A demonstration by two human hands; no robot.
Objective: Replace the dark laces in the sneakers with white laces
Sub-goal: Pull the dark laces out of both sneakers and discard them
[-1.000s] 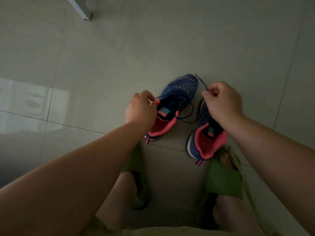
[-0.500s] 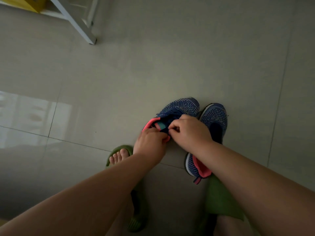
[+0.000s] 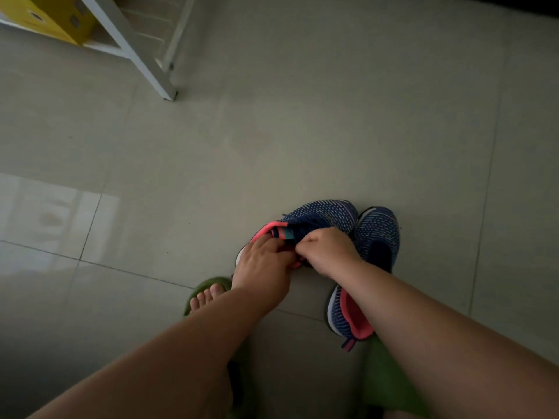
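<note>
Early stage: both hands, left hand and right hand, pinching dark laces on left sneaker; no white laces visible.

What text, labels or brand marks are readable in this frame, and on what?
None readable.
Yellow cardboard box on the white shelf: dark marks, too blurred to read.
Teal tongue tag of the blue knit sneaker under both hands: no legible characters.
</note>
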